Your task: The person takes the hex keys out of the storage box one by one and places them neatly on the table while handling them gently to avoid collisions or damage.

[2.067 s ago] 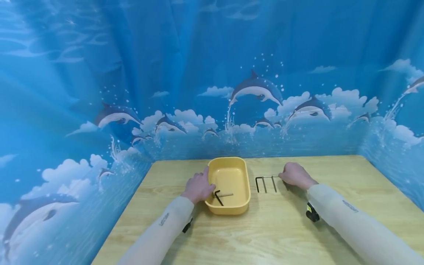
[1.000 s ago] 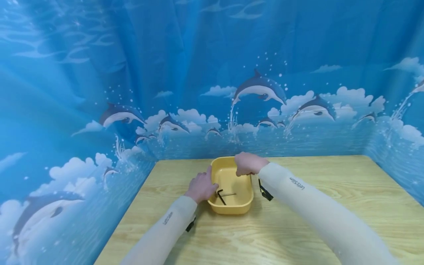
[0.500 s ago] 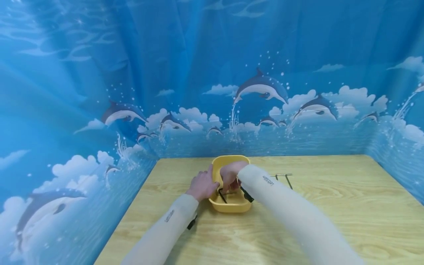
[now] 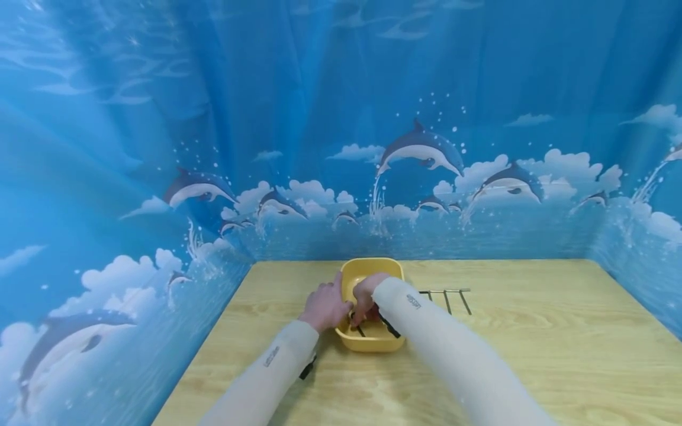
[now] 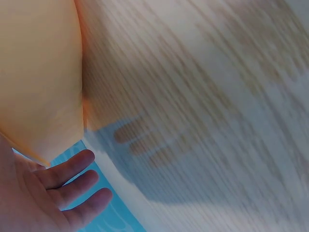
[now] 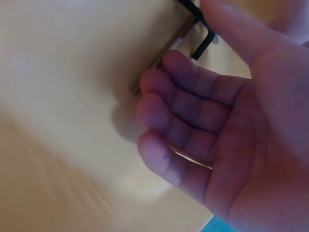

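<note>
A yellow plastic tray (image 4: pixel 373 345) stands on the table. My left hand (image 4: pixel 323 305) holds its left rim, thumb over the edge; in the left wrist view several fingers (image 5: pixel 72 169) stick out relaxed beside the outer wall. My right hand (image 4: pixel 365 297) reaches down inside the tray. In the right wrist view its fingers are loosely bent, with the thumb beside a black hex key (image 6: pixel 210 37) and the index fingertip close to it. A duller metal hex key (image 6: pixel 179 37) lies on the tray floor, partly behind the fingertips.
Right of the tray, several hex keys (image 4: pixel 448 300) lie side by side on the wooden table (image 4: pixel 543 331); my right sleeve (image 4: pixel 426 319) hides part of the row. A blue dolphin-print curtain (image 4: pixel 319 118) hangs behind the table and along its sides.
My right hand has left the row of hex keys on the right, crossed over the tray's right rim and gone down to the keys inside. My left hand has stayed on the tray.
</note>
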A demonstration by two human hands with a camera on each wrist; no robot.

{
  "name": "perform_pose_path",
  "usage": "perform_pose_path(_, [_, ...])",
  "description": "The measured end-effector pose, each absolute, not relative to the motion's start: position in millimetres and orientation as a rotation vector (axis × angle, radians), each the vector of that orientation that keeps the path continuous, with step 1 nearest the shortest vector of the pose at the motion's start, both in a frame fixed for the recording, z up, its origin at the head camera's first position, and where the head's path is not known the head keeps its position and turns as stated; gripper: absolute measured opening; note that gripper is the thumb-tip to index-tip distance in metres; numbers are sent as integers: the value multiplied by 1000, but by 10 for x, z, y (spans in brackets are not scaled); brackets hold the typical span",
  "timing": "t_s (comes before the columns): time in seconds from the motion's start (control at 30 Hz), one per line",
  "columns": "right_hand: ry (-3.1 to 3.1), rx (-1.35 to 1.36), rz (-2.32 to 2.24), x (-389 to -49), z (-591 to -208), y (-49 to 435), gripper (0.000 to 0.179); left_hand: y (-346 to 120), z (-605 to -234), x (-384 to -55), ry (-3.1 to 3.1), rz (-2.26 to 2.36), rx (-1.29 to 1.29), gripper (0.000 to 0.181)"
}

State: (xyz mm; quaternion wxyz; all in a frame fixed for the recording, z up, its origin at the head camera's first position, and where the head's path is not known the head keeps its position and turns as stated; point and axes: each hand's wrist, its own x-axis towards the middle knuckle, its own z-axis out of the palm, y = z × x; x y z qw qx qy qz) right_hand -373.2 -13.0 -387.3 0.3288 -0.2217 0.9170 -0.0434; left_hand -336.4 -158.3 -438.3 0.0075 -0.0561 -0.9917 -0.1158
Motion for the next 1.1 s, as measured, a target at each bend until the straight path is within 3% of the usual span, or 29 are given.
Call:
perform_pose_path(0.1, [2417, -603, -119, -3697, -3871, -135, 37, -1575, -4406, -3364, -3086, -355, -178, 81])
perform_pose_path(0.33, [2484, -530, -150, -3684, -3774, -118, 5, -1554, -4352, -3414, -3084, -335, -196, 81])
perform_pose_path(0.5, [2495, -527, -168, -3670, -3827, -110, 19, -1557, -4382, -3383, -3110, -322, -183, 81])
perform_pose_path(0.8, [2444, -640, -90, -3745, -3866, -67, 5, -1571, -4397, -3339, -3099, -329, -192, 79])
perform_pose_path(1.1, [2460, -756, -29, -3780, -3793, 79, 21, -1553, -4387, -3334, -3119, -325, -166, 78])
